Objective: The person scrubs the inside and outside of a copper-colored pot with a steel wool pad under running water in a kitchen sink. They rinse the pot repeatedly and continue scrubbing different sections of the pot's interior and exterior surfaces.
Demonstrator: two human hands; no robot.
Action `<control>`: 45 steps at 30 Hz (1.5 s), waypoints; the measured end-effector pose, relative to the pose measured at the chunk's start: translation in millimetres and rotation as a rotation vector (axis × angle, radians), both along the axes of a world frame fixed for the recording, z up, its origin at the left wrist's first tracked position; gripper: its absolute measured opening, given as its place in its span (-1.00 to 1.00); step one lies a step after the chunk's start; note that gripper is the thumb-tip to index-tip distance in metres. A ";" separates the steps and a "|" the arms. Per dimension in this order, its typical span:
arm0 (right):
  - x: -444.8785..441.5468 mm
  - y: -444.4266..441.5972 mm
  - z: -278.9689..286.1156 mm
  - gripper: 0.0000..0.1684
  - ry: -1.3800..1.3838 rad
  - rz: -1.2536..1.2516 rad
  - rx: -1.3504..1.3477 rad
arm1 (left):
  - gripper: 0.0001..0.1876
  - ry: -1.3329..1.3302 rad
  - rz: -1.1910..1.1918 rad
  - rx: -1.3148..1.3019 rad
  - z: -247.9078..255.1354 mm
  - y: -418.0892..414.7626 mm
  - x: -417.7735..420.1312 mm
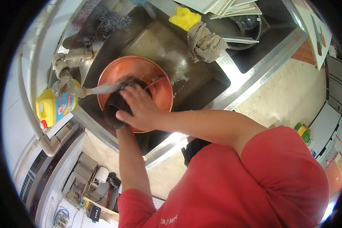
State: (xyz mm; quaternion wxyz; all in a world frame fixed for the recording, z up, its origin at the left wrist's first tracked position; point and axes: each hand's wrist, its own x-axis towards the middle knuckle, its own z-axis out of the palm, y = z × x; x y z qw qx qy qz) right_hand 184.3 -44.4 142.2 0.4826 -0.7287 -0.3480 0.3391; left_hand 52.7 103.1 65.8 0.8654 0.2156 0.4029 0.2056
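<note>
Water runs from a plastic tap point(82, 91) onto a dark cylindrical vessel point(114, 104), tilted over a copper-coloured basin point(162, 97) in the metal sink. My right hand point(142, 107) lies across the vessel's side, thumb close to its rim and fingers near the stream. Something dark and fuzzy shows by those fingertips; spray blurs it. From below, my left forearm reaches up behind the vessel, which hides my left hand, so its grip is not visible.
A yellow detergent jug point(47, 105) stands beside the tap. Dark wiry scrubbing material point(109, 22) lies at the back left. A grey rag point(205, 42) and yellow cloth point(185, 18) rest on the divider. White trays point(233, 8) and knives point(316, 35) are farther right.
</note>
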 end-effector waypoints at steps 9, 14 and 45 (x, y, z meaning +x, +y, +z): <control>-9.6 -29.0 -25.8 -0.30 -0.124 0.073 0.378 | -0.43 -0.004 0.196 -0.312 -9.3 -97.8 -32.4; 25.1 11.8 -97.4 -0.21 -0.023 -0.162 -0.001 | -0.40 0.013 0.169 -0.504 1.7 -108.0 -32.6; -7.0 -31.2 -47.1 0.11 0.565 -0.403 -0.434 | -0.11 0.128 0.216 -0.513 30.2 -144.4 23.1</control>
